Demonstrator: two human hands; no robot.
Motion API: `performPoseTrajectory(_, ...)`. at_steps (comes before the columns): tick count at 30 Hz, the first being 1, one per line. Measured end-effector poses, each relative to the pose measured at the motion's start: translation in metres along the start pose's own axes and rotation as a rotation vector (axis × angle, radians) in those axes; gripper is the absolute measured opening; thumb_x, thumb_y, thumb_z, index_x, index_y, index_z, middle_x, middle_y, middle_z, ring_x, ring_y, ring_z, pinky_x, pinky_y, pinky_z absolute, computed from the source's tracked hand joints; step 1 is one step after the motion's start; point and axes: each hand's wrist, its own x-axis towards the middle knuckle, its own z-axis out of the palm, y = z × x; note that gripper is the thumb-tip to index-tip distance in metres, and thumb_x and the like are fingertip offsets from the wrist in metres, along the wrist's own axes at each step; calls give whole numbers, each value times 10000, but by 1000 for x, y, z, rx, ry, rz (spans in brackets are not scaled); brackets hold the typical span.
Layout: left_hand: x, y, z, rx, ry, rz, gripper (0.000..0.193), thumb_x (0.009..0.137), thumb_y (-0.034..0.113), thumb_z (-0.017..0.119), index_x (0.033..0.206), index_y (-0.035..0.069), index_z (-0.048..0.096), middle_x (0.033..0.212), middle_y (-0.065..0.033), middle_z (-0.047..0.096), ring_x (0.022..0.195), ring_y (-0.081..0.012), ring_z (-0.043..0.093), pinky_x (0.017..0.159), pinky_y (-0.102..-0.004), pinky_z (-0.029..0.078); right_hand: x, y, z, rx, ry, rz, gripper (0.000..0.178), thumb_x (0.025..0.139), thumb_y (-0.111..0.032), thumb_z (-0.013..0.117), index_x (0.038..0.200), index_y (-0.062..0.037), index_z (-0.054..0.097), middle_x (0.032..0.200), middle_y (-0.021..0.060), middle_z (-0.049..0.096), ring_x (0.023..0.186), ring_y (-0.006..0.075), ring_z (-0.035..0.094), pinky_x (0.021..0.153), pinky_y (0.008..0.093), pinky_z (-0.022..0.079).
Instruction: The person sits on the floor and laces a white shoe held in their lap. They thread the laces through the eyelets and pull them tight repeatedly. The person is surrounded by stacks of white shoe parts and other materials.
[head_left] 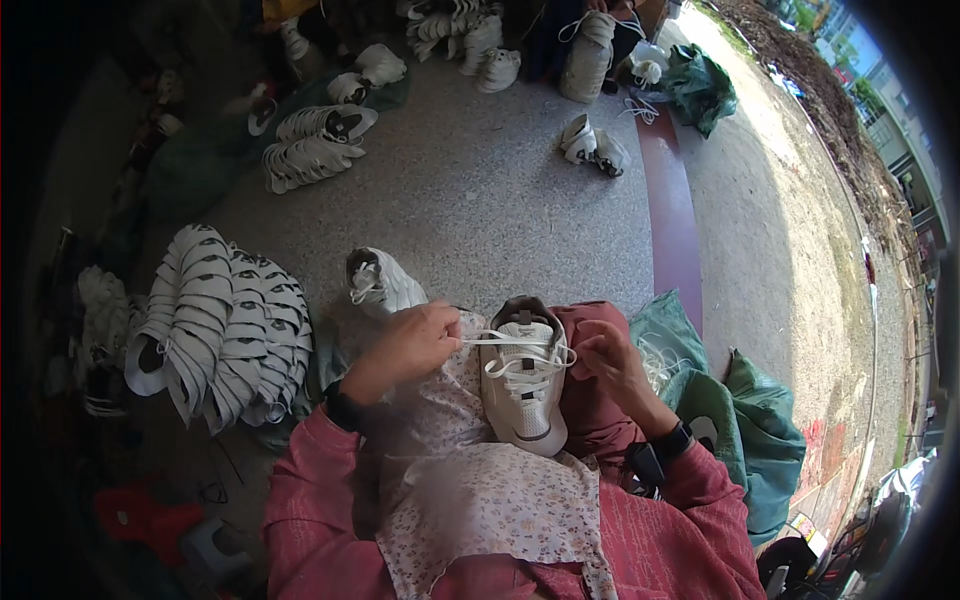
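A white shoe upper (530, 428) with a dark collar lining rests across my lap, its toe toward me. White shoelace (524, 365) runs in loose crossings over its tongue. On the left of the upper, my left hand (420, 338) is closed, pinching a lace strand that stretches to the top eyelets. My right hand (610, 362) is on the other side, its fingers curled together near a lace loop; whether the lace is between them is hard to see. A floral apron (500, 500) covers my lap beneath the upper.
Another white upper (390, 285) lies just beyond my left hand. Nested stacks of uppers (225, 330) stand at the left, with more (315, 150) farther away. Green sacks (765, 430) sit at my right, near loose white laces (655, 365). A pair of uppers (593, 148) lies ahead on the floor.
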Motion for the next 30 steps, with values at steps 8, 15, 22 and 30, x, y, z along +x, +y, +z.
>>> performPoseTrajectory(8, 8, 3, 15, -60, 40, -8, 131, 851, 151, 645, 884, 26, 634, 834, -94, 622, 736, -223, 632, 688, -354, 502, 13, -31, -6, -893, -191, -649, 296, 849, 42, 626, 1127, -54, 660, 1069, 112, 609, 941, 298, 649, 787, 382, 533)
performPoseTrajectory(15, 12, 1, 16, -97, 24, -8, 172, 885, 182, 654, 889, 12, 631, 825, -98, 620, 754, -221, 631, 702, -354, 502, 23, -40, -10, -1029, -282, -946, 305, 732, -20, 688, 1030, -86, 692, 1035, 70, 605, 989, 273, 630, 837, 400, 518)
performPoseTrajectory(22, 17, -2, 21, -115, -11, 21, 223, 899, 224, 636, 892, 1, 617, 831, -117, 623, 758, -272, 625, 711, -373, 489, 32, -27, 9, -1238, 56, -1131, 191, 740, -94, 669, 924, -50, 645, 1032, 76, 602, 987, 254, 616, 855, 375, 487)
performPoseTrajectory(30, 19, -7, 18, -39, 97, 29, 145, 881, 145, 593, 847, 5, 575, 806, -134, 581, 744, -293, 614, 683, -389, 475, 35, -17, 14, -1309, 137, -1075, 213, 779, -122, 627, 982, -59, 626, 1053, 90, 589, 1001, 267, 603, 854, 398, 468)
